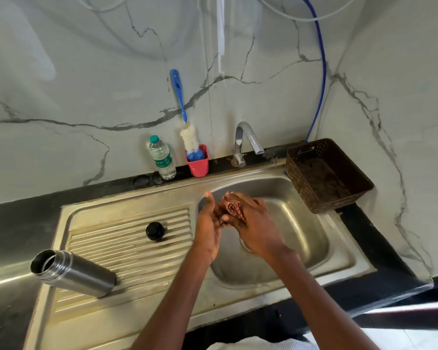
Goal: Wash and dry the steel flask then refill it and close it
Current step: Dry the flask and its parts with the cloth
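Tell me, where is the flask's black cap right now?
The black cap sits on the ribbed draining board, left of the sink basin, between the open steel flask and the person's left hand.

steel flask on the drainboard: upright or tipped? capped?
Tipped and uncapped. The cylindrical steel flask lies on its side on the ribbed drainboard, open mouth facing left; its round black cap sits apart.

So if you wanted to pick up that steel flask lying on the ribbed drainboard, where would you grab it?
Probably round the smooth middle of the steel flask, coming from above. It lies on its side on the drainboard, uncapped mouth pointing left, so the barrel's top and sides are free. The threaded neck is narrower and ridged, a poorer hold. The left hand is nearer; both hands now hold a reddish scrubber.
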`<state>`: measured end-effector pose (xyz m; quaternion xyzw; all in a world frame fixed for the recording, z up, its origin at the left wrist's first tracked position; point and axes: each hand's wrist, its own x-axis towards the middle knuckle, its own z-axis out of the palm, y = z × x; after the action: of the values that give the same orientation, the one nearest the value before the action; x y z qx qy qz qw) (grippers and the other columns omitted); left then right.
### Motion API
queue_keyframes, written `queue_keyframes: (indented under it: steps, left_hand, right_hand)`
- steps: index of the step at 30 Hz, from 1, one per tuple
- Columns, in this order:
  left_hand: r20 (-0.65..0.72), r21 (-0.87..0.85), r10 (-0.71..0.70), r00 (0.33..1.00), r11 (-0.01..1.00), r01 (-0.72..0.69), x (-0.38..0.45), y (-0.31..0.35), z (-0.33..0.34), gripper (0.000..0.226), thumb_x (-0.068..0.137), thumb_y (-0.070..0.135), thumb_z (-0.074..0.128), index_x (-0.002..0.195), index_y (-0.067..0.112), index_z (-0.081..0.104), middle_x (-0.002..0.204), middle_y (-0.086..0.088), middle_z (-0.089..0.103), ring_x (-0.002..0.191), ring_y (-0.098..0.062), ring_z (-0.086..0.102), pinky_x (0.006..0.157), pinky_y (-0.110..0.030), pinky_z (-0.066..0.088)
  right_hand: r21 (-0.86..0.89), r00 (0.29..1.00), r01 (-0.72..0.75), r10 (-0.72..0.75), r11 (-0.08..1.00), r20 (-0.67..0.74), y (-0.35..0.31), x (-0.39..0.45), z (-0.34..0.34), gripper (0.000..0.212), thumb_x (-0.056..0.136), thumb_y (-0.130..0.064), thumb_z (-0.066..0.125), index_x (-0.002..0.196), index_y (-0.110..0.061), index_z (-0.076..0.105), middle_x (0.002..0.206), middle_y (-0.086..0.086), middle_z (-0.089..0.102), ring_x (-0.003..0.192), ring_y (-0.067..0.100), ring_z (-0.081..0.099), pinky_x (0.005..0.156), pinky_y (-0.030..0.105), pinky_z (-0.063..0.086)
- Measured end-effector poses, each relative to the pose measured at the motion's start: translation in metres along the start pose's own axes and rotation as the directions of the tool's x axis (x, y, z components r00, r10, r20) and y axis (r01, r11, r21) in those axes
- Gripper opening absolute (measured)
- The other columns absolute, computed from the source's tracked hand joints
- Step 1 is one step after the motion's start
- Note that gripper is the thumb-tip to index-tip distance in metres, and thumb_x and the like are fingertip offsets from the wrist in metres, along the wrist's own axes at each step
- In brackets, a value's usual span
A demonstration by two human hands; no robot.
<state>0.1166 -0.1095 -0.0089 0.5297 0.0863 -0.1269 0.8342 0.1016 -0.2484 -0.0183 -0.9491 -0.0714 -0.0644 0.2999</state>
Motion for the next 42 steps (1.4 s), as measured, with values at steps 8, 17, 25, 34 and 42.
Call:
queue_keyframes:
  steps: [8, 17, 25, 34, 42]
  left_hand:
    - [0.158, 0.172, 0.109, 0.981, 0.976, -0.136, -0.013, -0.012, 0.007, 0.038, 0.104, 0.041, 0.059, 0.094, 0.012, 0.082, 0.092, -0.017, 0.075, 0.092, -0.029, 0.065, 0.09, -0.038, 0.049]
    - [0.266, 0.214, 0.249, 0.931, 0.927, -0.309, -0.001, -0.018, 0.024, 0.013, 0.1, 0.023, 0.066, 0.097, 0.014, 0.075, 0.093, -0.013, 0.07, 0.089, -0.022, 0.063, 0.079, -0.03, 0.051]
    - [0.263, 0.649, 0.365, 0.893, 0.618, -0.444, 0.036, -0.035, 0.011, 0.026, 0.104, 0.052, 0.055, 0.101, 0.031, 0.071, 0.094, 0.008, 0.071, 0.093, -0.02, 0.068, 0.09, -0.065, 0.051]
    - [0.023, 0.148, 0.094, 0.995, 0.984, -0.096, 0.016, -0.011, 0.02, 0.105, 0.078, 0.089, 0.061, 0.123, -0.006, 0.065, 0.12, -0.031, 0.068, 0.115, -0.04, 0.064, 0.103, -0.043, 0.05]
    - [0.04, 0.144, 0.145, 0.989, 0.978, -0.15, 0.002, 0.002, 0.024, 0.093, 0.083, 0.086, 0.055, 0.121, 0.002, 0.07, 0.122, -0.021, 0.073, 0.123, -0.035, 0.066, 0.109, -0.047, 0.046]
  right_hand:
    - [0.481, 0.9, -0.415, 0.424, 0.772, 0.096, -0.019, -0.004, -0.027, 0.047, 0.103, -0.061, 0.044, 0.102, -0.022, 0.07, 0.088, -0.002, 0.074, 0.076, 0.008, 0.07, 0.058, 0.012, 0.049]
    - [0.782, 0.645, -0.623, 0.54, -0.039, 0.541, 0.0, 0.003, -0.044, 0.077, 0.098, -0.075, 0.035, 0.117, -0.012, 0.074, 0.109, 0.018, 0.077, 0.105, 0.032, 0.075, 0.101, 0.046, 0.055]
    - [0.751, 0.636, -0.656, 0.591, 0.075, 0.496, 0.004, -0.003, -0.054, 0.057, 0.101, -0.061, 0.051, 0.117, -0.011, 0.07, 0.101, 0.015, 0.079, 0.09, 0.029, 0.078, 0.068, 0.035, 0.062]
    - [0.024, 0.995, 0.027, -0.025, 0.999, -0.101, 0.013, 0.015, -0.018, 0.039, 0.106, -0.037, 0.045, 0.143, -0.031, 0.055, 0.142, -0.01, 0.059, 0.128, 0.015, 0.051, 0.103, 0.035, 0.05]
    - [0.64, 0.846, -0.513, 0.463, 0.572, 0.263, -0.013, 0.047, -0.051, 0.052, 0.106, -0.059, 0.039, 0.112, -0.017, 0.069, 0.09, 0.002, 0.072, 0.079, 0.016, 0.072, 0.064, 0.034, 0.062]
